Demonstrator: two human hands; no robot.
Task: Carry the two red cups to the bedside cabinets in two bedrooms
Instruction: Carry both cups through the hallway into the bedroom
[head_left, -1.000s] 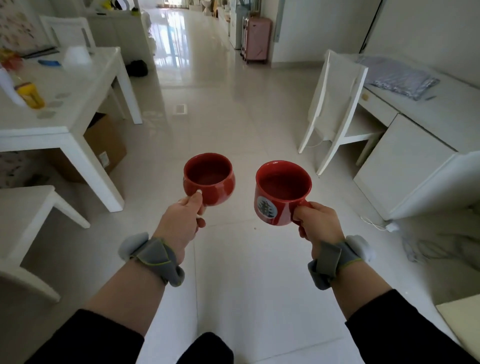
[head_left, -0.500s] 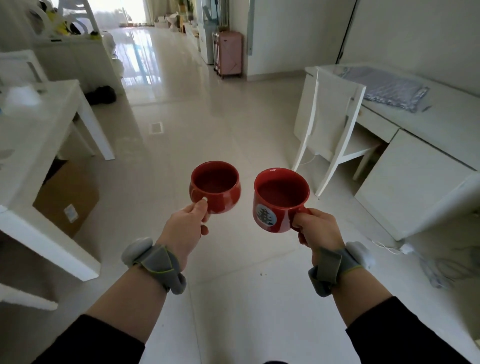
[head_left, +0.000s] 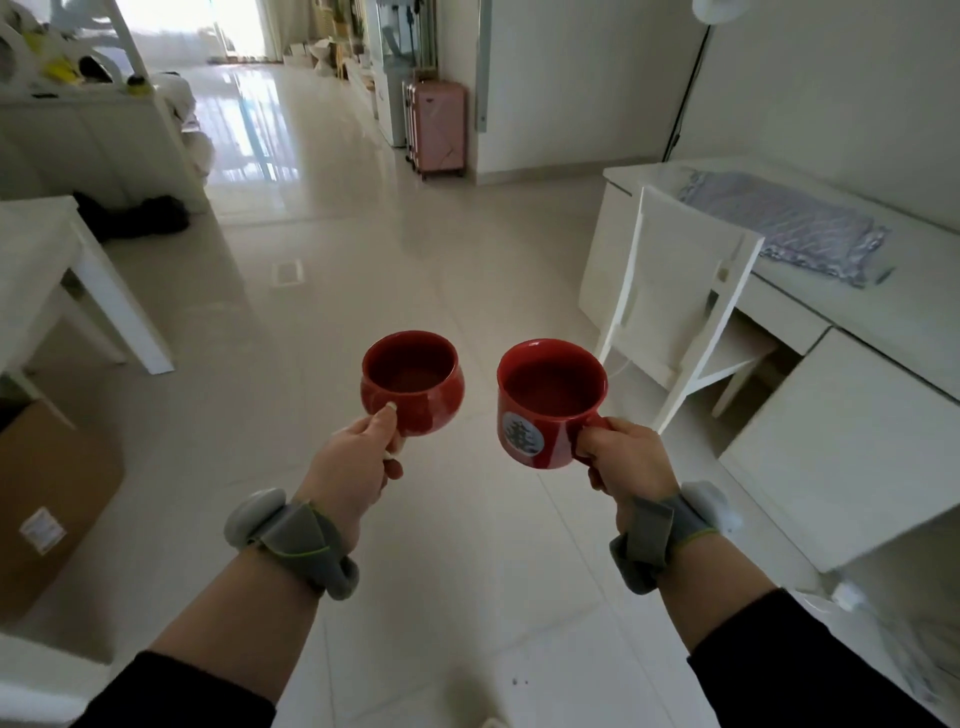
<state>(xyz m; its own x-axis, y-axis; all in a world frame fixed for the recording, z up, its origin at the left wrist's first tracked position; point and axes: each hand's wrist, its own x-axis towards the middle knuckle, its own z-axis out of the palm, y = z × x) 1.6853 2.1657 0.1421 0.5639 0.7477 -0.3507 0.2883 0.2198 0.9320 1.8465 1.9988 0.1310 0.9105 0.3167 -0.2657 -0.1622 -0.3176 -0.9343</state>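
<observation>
Pale tiled floor (head_left: 467, 597) underfoot. Round cup (head_left: 411, 383) held by left hand (head_left: 353, 470), fingers curled at its handle; emblem cup (head_left: 548, 402) beside it, right hand (head_left: 626, 460) fingers wrapped round its handle. Mid-carry; next, straight ahead of cups, past chair (head_left: 675, 306), toward pink suitcase (head_left: 435, 132). No bedroom visible.

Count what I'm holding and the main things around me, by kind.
Red cups: 2, a rounded one in the left hand, a labelled one in the right hand
White chair: 1
Pink suitcase: 1
Cardboard box: 1
Total: 5
</observation>
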